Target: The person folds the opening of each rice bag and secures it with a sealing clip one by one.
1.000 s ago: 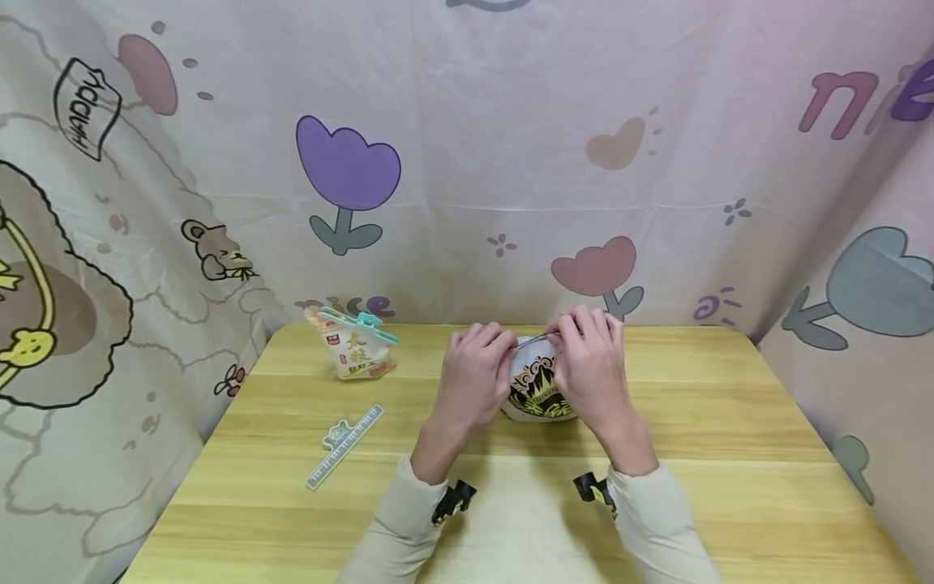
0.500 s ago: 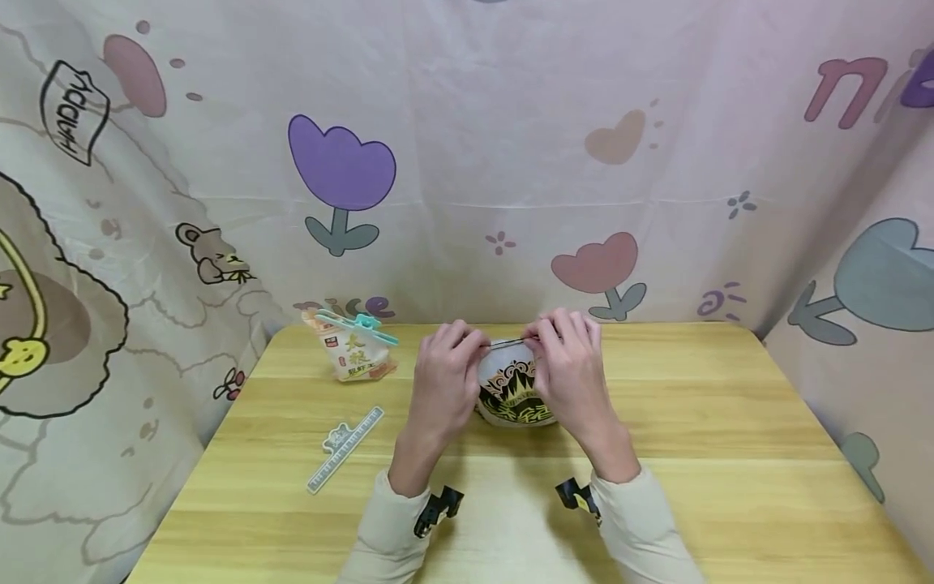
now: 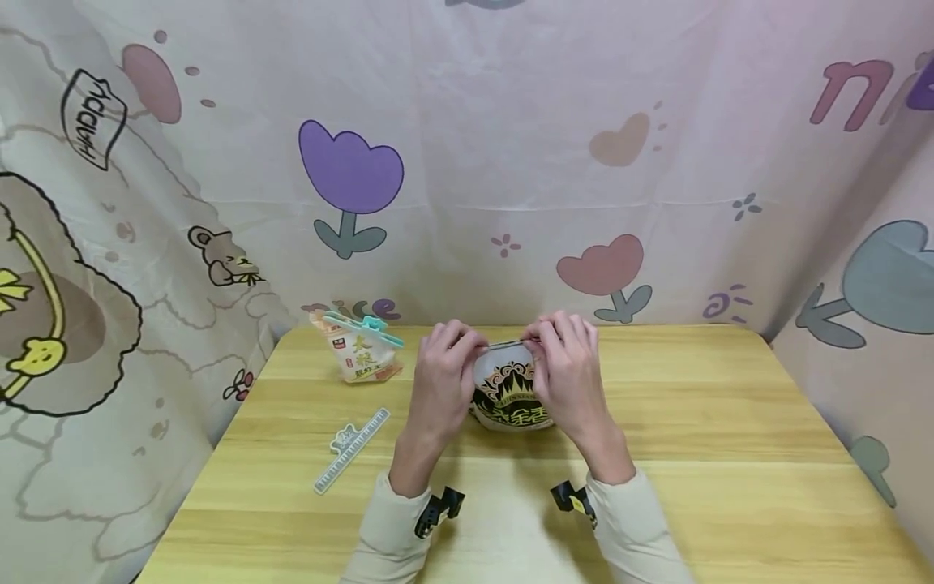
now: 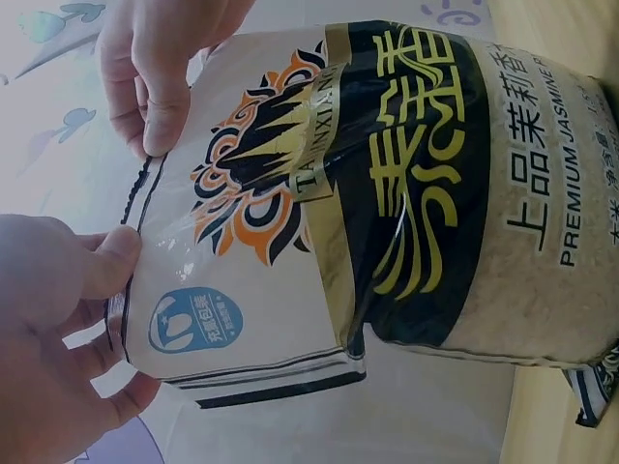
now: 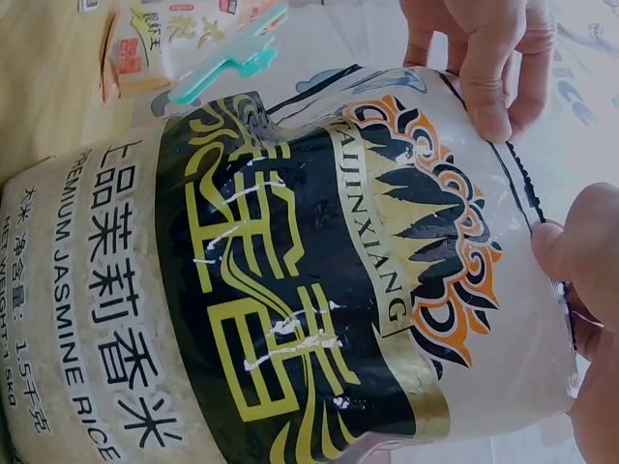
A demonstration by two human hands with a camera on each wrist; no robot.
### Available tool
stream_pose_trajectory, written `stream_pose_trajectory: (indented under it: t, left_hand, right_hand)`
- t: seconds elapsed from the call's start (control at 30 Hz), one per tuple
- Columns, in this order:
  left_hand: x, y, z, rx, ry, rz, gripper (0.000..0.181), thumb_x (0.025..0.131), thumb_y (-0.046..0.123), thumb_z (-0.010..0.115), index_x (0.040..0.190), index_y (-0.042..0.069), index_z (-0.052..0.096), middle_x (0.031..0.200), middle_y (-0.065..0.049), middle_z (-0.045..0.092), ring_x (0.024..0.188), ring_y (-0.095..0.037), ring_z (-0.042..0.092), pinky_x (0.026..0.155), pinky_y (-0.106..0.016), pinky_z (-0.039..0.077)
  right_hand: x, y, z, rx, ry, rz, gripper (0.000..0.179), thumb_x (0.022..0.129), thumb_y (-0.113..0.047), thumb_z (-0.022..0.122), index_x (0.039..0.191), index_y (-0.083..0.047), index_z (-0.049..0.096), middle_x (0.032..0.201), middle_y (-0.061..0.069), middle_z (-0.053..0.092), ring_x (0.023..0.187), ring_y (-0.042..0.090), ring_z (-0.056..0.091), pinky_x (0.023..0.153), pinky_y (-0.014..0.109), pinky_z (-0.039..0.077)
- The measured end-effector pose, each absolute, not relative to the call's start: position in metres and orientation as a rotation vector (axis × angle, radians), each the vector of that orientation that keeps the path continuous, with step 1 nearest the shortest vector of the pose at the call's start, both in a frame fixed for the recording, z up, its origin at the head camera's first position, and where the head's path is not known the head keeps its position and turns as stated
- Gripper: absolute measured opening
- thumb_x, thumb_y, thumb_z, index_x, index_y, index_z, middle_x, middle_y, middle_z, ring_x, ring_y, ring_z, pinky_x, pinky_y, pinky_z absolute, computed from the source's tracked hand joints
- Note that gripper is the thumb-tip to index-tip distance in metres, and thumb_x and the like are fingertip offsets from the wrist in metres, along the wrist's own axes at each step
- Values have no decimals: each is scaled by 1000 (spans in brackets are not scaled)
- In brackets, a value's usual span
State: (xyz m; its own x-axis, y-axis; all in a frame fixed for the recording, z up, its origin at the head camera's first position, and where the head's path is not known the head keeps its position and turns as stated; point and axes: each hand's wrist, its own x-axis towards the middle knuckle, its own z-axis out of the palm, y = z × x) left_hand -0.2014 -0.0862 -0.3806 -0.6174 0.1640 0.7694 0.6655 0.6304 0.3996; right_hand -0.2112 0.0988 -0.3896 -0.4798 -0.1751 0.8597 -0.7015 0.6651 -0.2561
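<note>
A bag of jasmine rice (image 3: 514,397) stands upright on the table, white at the top with a black and gold band. My left hand (image 3: 447,377) pinches one end of its flat top edge between thumb and fingers, as the left wrist view shows the thumb (image 4: 116,253) on the front. At the other end, my right hand (image 3: 569,369) pinches the same edge, its thumb (image 5: 553,249) pressed against the front. Between both hands the top edge is drawn out straight. Rice grains (image 4: 537,329) show through the lower, clear part of the bag.
To the left at the back stands a small snack bag (image 3: 361,357), its top held by a turquoise sealing clip (image 3: 372,324). Nearer on the left lies a pale ruler-shaped clip (image 3: 352,450) with a piano-key pattern. A printed curtain (image 3: 467,162) hangs behind the wooden table (image 3: 715,495).
Both hands and the rice bag have shifted left and slightly toward me since a second ago. The hands are a little farther apart along the top edge, which now looks straighter.
</note>
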Motion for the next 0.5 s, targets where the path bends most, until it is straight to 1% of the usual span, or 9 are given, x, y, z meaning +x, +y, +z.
stream_pose_trajectory:
  t: [0.13,0.23,0.33,0.4,0.5]
  left_hand:
    - [-204,-90,-381,-672,-2127,-989,5,96,10,70,91,8,73,92,-1,63,86,-20,52,79,-36,40]
    - [-209,-92,-381,-708,-2116,-1087,4,95,11,72,95,6,73,95,-1,64,90,-19,53,82,-34,44]
    - [-213,-99,-383,-726,-2137,-1170,13,93,11,74,104,5,72,101,-3,67,95,-18,57,86,-34,48]
    - [-215,-105,-387,-726,-2157,-1225,20,93,10,75,111,3,70,105,-4,69,97,-19,60,87,-37,50]
    - [-217,-112,-392,-714,-2185,-1306,23,92,10,76,114,4,70,104,-3,70,93,-18,61,84,-39,53]
  right_hand:
    - [-211,99,-388,671,-2008,769,9,91,2,70,97,-4,66,97,11,60,90,31,51,91,51,35]
    - [-210,103,-385,645,-2012,777,7,93,1,69,97,-4,67,98,10,61,91,31,51,93,53,35]
    - [-209,109,-384,615,-2020,793,6,93,1,69,97,-3,67,98,10,62,92,32,51,95,54,34]
    - [-210,113,-385,600,-2041,803,7,94,2,68,98,-4,67,99,9,62,93,31,51,95,54,33]
    - [-210,116,-387,592,-2057,820,6,95,0,68,98,-5,67,99,8,62,93,31,51,94,52,33]
